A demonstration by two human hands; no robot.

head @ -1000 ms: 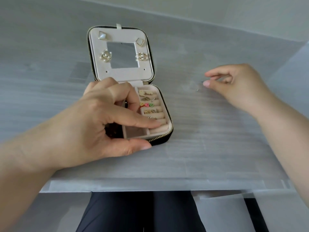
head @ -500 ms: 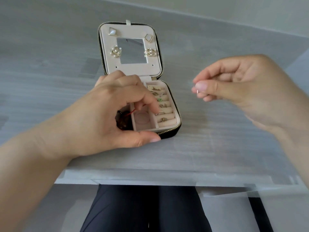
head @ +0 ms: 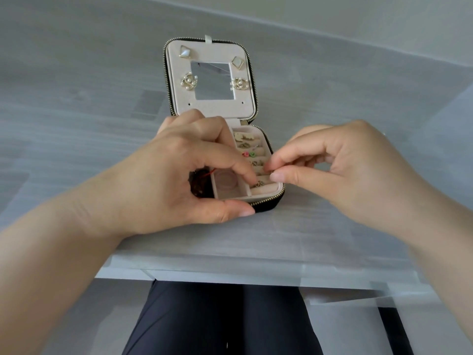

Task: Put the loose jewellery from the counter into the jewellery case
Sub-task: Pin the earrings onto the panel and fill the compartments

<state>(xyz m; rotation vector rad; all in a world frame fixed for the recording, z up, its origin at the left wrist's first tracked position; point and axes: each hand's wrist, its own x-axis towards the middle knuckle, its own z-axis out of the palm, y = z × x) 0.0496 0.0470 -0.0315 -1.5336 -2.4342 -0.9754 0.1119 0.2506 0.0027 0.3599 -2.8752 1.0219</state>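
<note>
A small black jewellery case [head: 266, 202] with a pale pink lining lies open on the grey counter [head: 320, 226]. Its raised lid [head: 210, 108] carries a square mirror and several earrings. My left hand [head: 179, 175] grips the case's left side, thumb along the front edge and forefinger reaching onto the padded ring rolls [head: 257, 151]. My right hand [head: 340, 165] hovers over the case's right edge, thumb and forefinger pinched together above the rolls; whatever tiny piece they hold is hidden. Several small earrings sit in the rolls.
The counter's front edge [head: 230, 275] runs below the case, with my dark-clothed legs [head: 220, 319] beneath it. A pale wall [head: 332, 29] rises behind the counter. A round recess [head: 226, 181] lies in the case's front-left compartment.
My right hand has come in from the right side of the counter, pinching a thin metal piece, and now sits over the case's ring rolls. My left hand stayed on the case.
</note>
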